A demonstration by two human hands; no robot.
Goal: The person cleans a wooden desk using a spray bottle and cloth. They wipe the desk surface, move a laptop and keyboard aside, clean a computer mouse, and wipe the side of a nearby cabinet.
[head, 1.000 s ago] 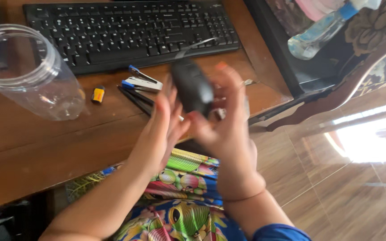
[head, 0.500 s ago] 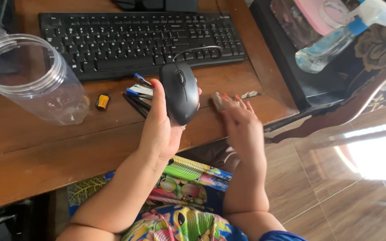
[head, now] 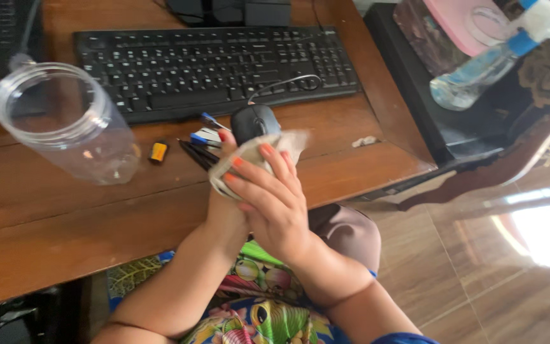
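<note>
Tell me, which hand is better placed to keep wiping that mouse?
Probably the right hand. It lies over the cloth, fingers pressing it onto the mouse. The left hand sits beneath, gripping the mouse, so it looks busy holding it steady.

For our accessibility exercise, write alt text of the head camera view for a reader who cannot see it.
Above a brown wooden desk, the left hand holds a black wired computer mouse while the right hand presses a pale crumpled cloth against it. A black keyboard and clear plastic jar lie behind.
</note>
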